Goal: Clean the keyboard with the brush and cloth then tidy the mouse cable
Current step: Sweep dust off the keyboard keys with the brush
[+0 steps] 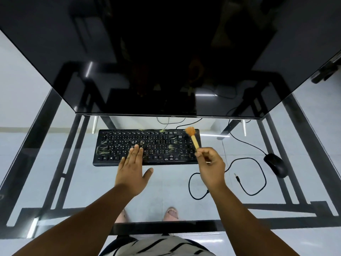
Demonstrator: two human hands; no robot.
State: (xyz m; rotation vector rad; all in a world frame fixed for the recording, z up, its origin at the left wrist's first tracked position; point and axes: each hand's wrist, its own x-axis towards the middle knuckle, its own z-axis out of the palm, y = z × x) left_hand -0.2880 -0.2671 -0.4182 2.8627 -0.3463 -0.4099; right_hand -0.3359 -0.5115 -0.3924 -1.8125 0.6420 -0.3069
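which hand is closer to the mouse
Right. The right hand, holding the brush, is just left of the mouse; the left hand rests farther left on the keyboard.

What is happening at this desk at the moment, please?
A person is cleaning a keyboard on a glass desk. The right hand holds a brush with its bristles at the keyboard's far right corner, while the left hand rests flat on the keys. The mouse cable lies loosely looped.

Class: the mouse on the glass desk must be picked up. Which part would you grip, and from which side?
Grip the mouse across its two long flanks, coming from above. Its rounded back faces up, and its cable leaves the far end, so avoid that end.
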